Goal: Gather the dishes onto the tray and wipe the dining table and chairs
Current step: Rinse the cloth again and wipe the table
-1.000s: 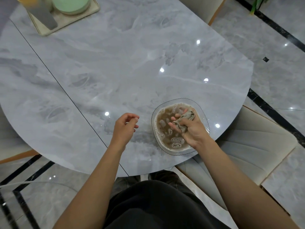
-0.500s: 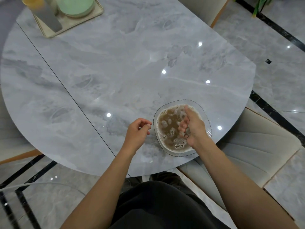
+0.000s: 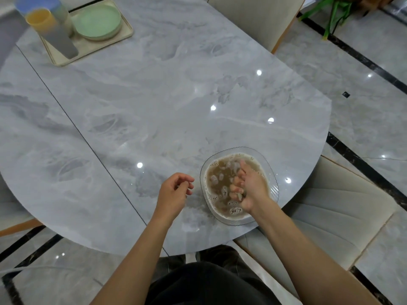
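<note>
Brown sudsy water fills glass bowl (image 3: 274,191), lower centre-right, near counter (image 3: 154,95) edge. Right grip (image 3: 251,188) sits in it, fingers curled round what seems to be cloth (image 3: 239,196), mostly hidden. Left grip (image 3: 174,194) just beside bowl, loosely curled, empty. Wring hard, low over bowl, to avoid drips; left could steady rim. Tray (image 3: 88,47) with green plate (image 3: 98,22) upper left, well apart.

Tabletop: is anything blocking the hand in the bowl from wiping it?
Nothing visible. The right hand grips the cloth in the bowl at the near edge; the tray stands at the table's far-left corner.
</note>
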Available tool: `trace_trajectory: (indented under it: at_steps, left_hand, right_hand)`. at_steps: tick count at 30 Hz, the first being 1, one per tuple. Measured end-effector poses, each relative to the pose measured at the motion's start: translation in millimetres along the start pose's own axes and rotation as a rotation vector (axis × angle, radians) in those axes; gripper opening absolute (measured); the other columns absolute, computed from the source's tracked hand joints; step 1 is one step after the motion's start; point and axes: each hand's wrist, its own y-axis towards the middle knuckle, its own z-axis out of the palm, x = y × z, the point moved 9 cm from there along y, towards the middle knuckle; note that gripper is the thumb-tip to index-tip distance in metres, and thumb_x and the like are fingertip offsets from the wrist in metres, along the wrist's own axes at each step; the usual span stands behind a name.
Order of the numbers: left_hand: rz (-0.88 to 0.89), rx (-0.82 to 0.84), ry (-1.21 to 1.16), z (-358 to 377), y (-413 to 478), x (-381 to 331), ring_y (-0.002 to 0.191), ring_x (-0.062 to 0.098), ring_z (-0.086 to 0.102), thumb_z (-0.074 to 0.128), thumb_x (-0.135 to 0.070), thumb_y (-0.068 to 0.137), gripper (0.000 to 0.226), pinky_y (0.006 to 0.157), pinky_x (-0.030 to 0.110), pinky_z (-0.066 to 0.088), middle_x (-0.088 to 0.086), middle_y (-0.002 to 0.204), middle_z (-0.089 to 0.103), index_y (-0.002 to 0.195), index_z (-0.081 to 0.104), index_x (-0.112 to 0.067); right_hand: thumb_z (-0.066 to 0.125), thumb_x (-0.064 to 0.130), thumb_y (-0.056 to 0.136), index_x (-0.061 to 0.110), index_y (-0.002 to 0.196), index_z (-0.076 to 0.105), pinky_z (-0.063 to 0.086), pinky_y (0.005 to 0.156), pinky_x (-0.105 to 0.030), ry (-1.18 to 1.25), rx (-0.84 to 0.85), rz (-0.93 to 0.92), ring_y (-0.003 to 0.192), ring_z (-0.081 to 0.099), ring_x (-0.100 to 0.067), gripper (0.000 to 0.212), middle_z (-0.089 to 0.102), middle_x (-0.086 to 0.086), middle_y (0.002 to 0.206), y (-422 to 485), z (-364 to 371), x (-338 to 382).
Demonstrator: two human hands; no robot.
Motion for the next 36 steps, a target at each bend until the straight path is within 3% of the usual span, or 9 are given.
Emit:
trace_trajectory:
  at_steps: [3, 5, 7, 10, 13, 16, 22, 33, 36]
  left_hand:
    - [0.006, -0.012, -0.020, -2.6, 1.7, 1.1, 0.075, 0.012, 0.067, 0.054, -0.003, 0.102, 0.025, 0.069, 0.022, 0.056, 0.008, 0.090, 0.073, 0.094, 0.074, -0.015]
    - [-0.001, -0.013, -0.031, -1.7, 0.8, 3.6, 0.074, 0.012, 0.067, 0.054, -0.003, 0.102, 0.025, 0.068, 0.021, 0.056, 0.009, 0.089, 0.073, 0.094, 0.074, -0.014]
    - [-0.005, -0.010, -0.027, -0.2, 0.3, 5.3, 0.073, 0.012, 0.067, 0.054, -0.003, 0.102, 0.024, 0.067, 0.019, 0.055, 0.009, 0.089, 0.073, 0.094, 0.074, -0.014]
    - [-0.012, -0.002, -0.028, 1.2, -1.3, 8.4, 0.071, 0.011, 0.066, 0.049, 0.002, 0.103, 0.030, 0.066, 0.019, 0.055, 0.010, 0.088, 0.072, 0.094, 0.074, -0.012]
    - [-0.010, -0.002, -0.016, 0.3, -1.5, 8.8, 0.070, 0.010, 0.066, 0.043, 0.006, 0.102, 0.037, 0.067, 0.021, 0.055, 0.009, 0.087, 0.072, 0.093, 0.074, -0.012]
    - [-0.015, -0.003, -0.018, -0.4, -1.9, 7.6, 0.070, 0.010, 0.065, 0.040, 0.008, 0.100, 0.040, 0.068, 0.022, 0.054, 0.009, 0.087, 0.072, 0.093, 0.073, -0.012]
    - [-0.042, -0.010, -0.061, 0.8, -0.8, 4.2, 0.068, 0.010, 0.064, 0.034, 0.017, 0.090, 0.042, 0.068, 0.025, 0.053, 0.009, 0.085, 0.071, 0.090, 0.069, -0.005]
    - [-0.049, 0.001, -0.095, 5.2, -7.6, 2.3, 0.067, 0.011, 0.063, 0.039, 0.004, 0.103, 0.033, 0.069, 0.027, 0.052, 0.006, 0.083, 0.070, 0.090, 0.068, -0.007]
    - [-0.073, -0.017, -0.148, 5.4, -7.9, -0.2, 0.070, 0.014, 0.064, 0.044, 0.000, 0.104, 0.026, 0.071, 0.030, 0.054, 0.006, 0.085, 0.070, 0.096, 0.068, -0.008]
  right_hand:
    - [0.057, 0.043, 0.102, 0.022, 0.066, 0.059, 0.020, 0.037, -0.020, 0.107, 0.056, 0.000, 0.040, 0.024, -0.010, 0.042, 0.031, 0.007, 0.053, -3.5, 6.6, 2.1]
    - [0.057, 0.041, 0.101, 0.025, 0.055, 0.045, 0.020, 0.037, -0.020, 0.203, 0.131, 0.007, 0.039, 0.024, -0.010, 0.049, 0.028, 0.007, 0.049, -6.1, 11.8, 5.7]
    - [0.059, 0.039, 0.097, 0.025, 0.058, 0.038, 0.023, 0.040, -0.021, 0.244, 0.191, 0.011, 0.042, 0.028, -0.012, 0.046, 0.031, 0.005, 0.049, -9.2, 16.4, 11.8]
    - [0.059, 0.040, 0.094, 0.022, 0.058, 0.042, 0.019, 0.049, -0.024, 0.213, 0.242, 0.021, 0.047, 0.031, -0.014, 0.044, 0.036, 0.003, 0.052, -15.0, 18.6, 17.4]
    - [0.060, 0.043, 0.092, 0.021, 0.057, 0.037, 0.015, 0.047, -0.023, 0.143, 0.283, 0.032, 0.044, 0.028, -0.015, 0.047, 0.031, 0.002, 0.050, -20.6, 21.5, 16.9]
    - [0.056, 0.050, 0.099, 0.024, 0.056, 0.031, 0.018, 0.038, -0.018, 0.132, 0.248, 0.034, 0.036, 0.024, -0.012, 0.055, 0.026, 0.004, 0.045, -21.5, 21.3, 14.0]
    - [0.044, 0.051, 0.106, 0.025, 0.055, 0.032, 0.010, 0.037, -0.013, 0.249, 0.224, 0.081, 0.030, 0.018, -0.008, 0.058, 0.022, 0.007, 0.042, -16.8, 26.5, -1.7]
    - [0.041, 0.044, 0.108, 0.027, 0.057, 0.034, 0.013, 0.031, -0.018, 0.234, 0.127, 0.062, 0.031, 0.019, -0.009, 0.054, 0.025, 0.007, 0.046, -6.8, 23.3, -2.6]
    - [0.049, 0.040, 0.105, 0.027, 0.056, 0.036, 0.014, 0.035, -0.020, 0.208, 0.093, 0.020, 0.034, 0.020, -0.010, 0.053, 0.026, 0.006, 0.045, -3.2, 20.1, -2.0]
